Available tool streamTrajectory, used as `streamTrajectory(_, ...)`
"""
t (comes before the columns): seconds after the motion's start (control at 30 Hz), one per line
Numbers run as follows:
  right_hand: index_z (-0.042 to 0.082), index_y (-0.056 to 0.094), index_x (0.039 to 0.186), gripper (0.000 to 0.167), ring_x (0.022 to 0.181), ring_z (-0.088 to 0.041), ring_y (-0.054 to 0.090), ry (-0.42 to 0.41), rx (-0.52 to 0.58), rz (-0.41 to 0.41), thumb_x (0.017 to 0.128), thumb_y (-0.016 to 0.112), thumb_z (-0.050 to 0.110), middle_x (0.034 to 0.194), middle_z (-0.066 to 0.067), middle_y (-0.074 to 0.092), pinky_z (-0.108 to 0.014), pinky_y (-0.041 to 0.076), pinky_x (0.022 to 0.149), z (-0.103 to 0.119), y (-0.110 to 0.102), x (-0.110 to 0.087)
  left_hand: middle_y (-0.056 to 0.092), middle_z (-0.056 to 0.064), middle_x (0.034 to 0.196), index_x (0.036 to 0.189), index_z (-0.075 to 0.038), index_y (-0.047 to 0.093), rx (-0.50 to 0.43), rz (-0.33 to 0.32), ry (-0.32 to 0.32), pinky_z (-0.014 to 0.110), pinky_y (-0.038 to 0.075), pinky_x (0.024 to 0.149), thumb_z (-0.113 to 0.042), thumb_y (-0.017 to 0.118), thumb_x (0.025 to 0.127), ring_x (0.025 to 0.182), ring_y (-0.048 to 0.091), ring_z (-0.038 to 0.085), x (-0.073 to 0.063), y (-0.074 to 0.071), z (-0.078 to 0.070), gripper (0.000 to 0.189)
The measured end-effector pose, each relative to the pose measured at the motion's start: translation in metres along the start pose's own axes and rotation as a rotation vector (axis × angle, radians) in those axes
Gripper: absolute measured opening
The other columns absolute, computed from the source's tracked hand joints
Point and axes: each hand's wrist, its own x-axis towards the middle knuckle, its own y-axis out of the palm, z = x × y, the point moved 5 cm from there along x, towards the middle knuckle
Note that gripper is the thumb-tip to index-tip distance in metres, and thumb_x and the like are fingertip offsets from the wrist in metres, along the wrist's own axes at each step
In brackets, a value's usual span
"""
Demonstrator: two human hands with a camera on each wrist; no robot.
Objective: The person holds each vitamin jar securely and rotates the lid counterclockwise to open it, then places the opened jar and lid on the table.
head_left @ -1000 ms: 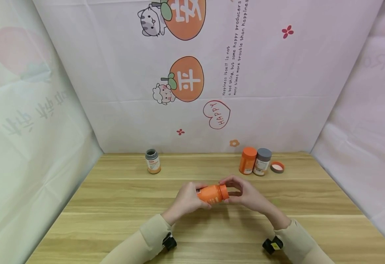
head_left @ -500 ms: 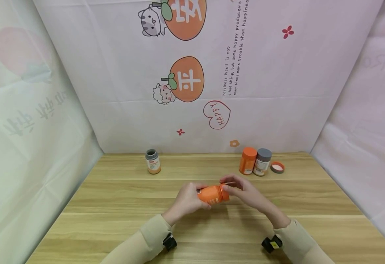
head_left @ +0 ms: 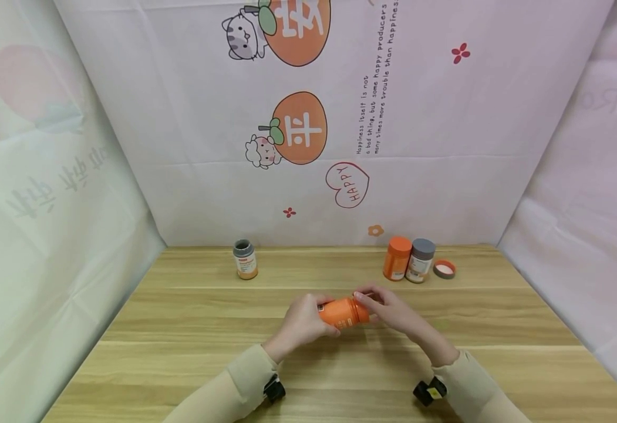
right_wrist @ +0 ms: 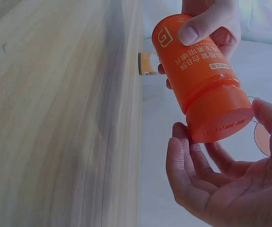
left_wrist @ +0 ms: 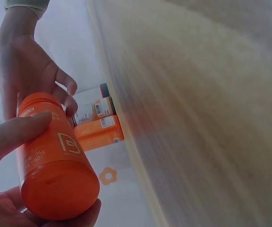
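Note:
An orange vitamin bottle (head_left: 340, 313) lies tilted nearly sideways above the table, its capped end toward the right. My left hand (head_left: 303, 321) grips its body, thumb on the printed side in the right wrist view. The ribbed orange cap (right_wrist: 219, 114) is on the bottle's neck. Around this cap are the thumb and fingertips of my right hand (head_left: 393, 309), thumb at one edge and fingers at the opposite edge. In the left wrist view the bottle's base (left_wrist: 60, 191) faces the camera, and the cap is mostly hidden behind the body.
At the back right stand a capped orange bottle (head_left: 397, 259) and a grey-capped bottle (head_left: 420, 261), side by side. A loose grey-and-orange cap (head_left: 444, 269) lies inside up beside them. An uncapped white-and-orange bottle (head_left: 246, 264) stands at the back left of the wooden table (head_left: 192, 329).
My right thumb has come over onto the cap's near upper side and its fingers have shifted around the cap. The left hand keeps its grip on the bottle, almost still.

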Motion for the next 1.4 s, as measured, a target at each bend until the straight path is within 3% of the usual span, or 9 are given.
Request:
streamTrajectory(0.23,0.005,0.054,0.123,0.053,0.086,-0.018,0.062,0.074,-0.014,0.000,0.093,0.052,0.049,0.107,-0.012,0.061,-0.044,0.055,0.078,-0.0051,0.0022,0.0021,0.069,-0.002,0.092,0.108,-0.009,0.070,0.016,-0.013,0.006,0.026,0.046,0.067,-0.016,0.090,0.055,0.075,0.055,0.009,0.0013,0.0001,0.0009,0.056)
streamTrajectory(0.53,0.004,0.053,0.125,0.055,0.085,-0.018,0.062,0.081,-0.014,0.001,0.092,0.053,0.048,0.109,-0.013,0.061,-0.044,0.055,0.077,-0.0042,0.0019,0.0020,0.069,0.001,0.095,0.109,-0.007,0.069,0.004,-0.011,0.003,0.027,0.047,0.068,-0.016,0.089,0.056,0.077,0.056,0.010,0.0010,-0.0020,0.0004,0.058)
streamTrajectory(0.93,0.001,0.046,0.133,0.056,0.102,-0.023,0.060,-0.004,0.046,0.072,0.093,0.058,0.038,0.127,-0.020,0.052,-0.047,0.053,0.083,0.0024,0.0011,-0.0033,0.069,-0.003,0.093,0.108,-0.010,0.070,-0.041,0.006,-0.012,0.026,0.048,0.068,-0.015,0.089,0.056,0.076,0.056,0.009,0.0011,-0.0023,0.0023,0.055)
streamTrajectory(1.23,0.006,0.048,0.133,0.054,0.105,-0.026,0.060,-0.069,0.030,0.082,0.089,0.065,0.033,0.129,-0.020,0.051,-0.049,0.051,0.085,0.0046,-0.0005,-0.0063,0.068,-0.004,0.092,0.106,-0.012,0.070,-0.067,0.011,-0.011,0.026,0.047,0.068,-0.013,0.089,0.055,0.076,0.056,0.008,-0.0002,-0.0034,0.0044,0.054)
streamTrajectory(1.4,0.007,0.049,0.133,0.055,0.111,-0.030,0.058,-0.088,0.040,0.083,0.087,0.068,0.030,0.131,-0.017,0.052,-0.045,0.051,0.087,0.0035,-0.0010,-0.0053,0.068,-0.003,0.092,0.107,-0.011,0.070,-0.072,0.012,-0.019,0.026,0.047,0.068,-0.014,0.089,0.055,0.076,0.056,0.009,-0.0003,-0.0031,0.0049,0.056)
